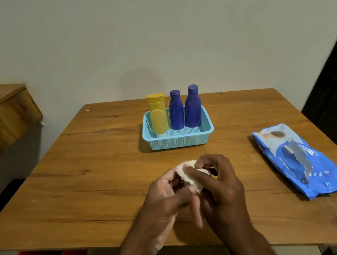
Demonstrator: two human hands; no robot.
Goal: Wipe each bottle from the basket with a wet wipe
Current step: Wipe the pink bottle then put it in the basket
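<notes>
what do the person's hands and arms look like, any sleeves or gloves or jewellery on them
Both the left hand and the right hand are bare: no gloves, and no rings, watch or bracelet show. The forearms are uncovered as far as the bottom edge of the picture, so no sleeve is in view. The nails look short and unpainted.

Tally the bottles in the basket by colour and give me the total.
Yellow bottles: 2, the tall one at the back and the short one in front of it.
Blue bottles: 2, the left one and the right one.
Total: 4, all standing in the light blue basket.
</notes>
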